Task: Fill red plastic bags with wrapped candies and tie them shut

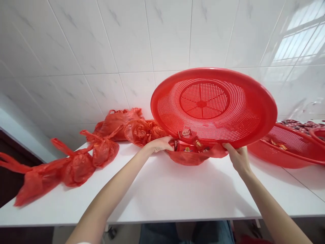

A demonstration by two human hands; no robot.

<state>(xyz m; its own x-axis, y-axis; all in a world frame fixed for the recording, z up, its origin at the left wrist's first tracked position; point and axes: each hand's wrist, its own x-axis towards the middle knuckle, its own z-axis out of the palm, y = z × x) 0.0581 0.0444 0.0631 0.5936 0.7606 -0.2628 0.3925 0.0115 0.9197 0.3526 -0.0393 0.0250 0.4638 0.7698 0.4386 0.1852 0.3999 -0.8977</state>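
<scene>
A round red plastic colander basket (243,112) is tipped up on its side, its perforated inside facing me. Under its lower rim lies a red plastic bag (189,158), mouth spread, with small wrapped candies (187,149) inside. One red-wrapped candy (185,133) rests low on the basket's inner wall, and others sit at the bag's mouth. My left hand (161,144) is closed on the left edge of the bag, close to the basket rim; its fingertips are partly hidden. My right hand (237,157) pinches the basket's lower right rim, with the bag's edge beside the thumb.
Several tied red plastic bags (78,169) stand along the left of the white table (177,196). At right, another red basket (286,152) holds wrapped pieces, with a smaller red container (320,134) beyond it. A tiled wall (134,37) rises behind.
</scene>
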